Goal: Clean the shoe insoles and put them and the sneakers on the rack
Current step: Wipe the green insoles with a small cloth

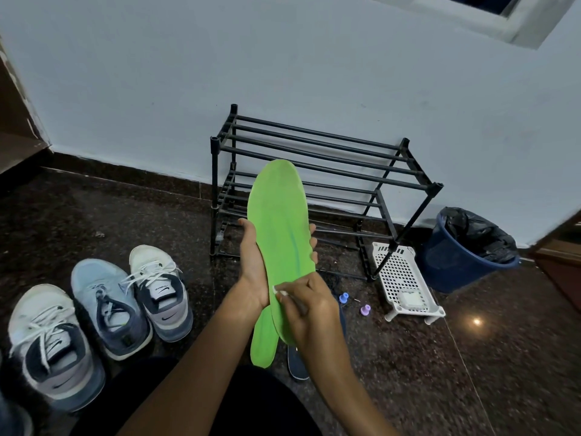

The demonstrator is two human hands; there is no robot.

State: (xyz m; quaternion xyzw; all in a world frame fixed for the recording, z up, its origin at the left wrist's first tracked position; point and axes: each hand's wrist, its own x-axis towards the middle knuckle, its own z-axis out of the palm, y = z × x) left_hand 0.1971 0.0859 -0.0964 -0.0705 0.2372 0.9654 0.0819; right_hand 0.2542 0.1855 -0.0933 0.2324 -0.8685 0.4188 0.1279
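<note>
Green foam insole (279, 228), held upright before the black metal shoe rack (214, 184). My left hand (254, 262) clasps its middle, fingers curled round both edges; my right hand (309, 306) pinches a thin white-tipped tool (284, 293) against the heel end. Probably light and floppy, so best supported mid-length. A second green insole (264, 338) behind is half hidden; the tool's kind is unclear.

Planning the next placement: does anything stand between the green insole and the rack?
Nothing visible does. The left hand holds the green insole just before the rack; the white tray sits on the floor beside it, off the path.
</note>
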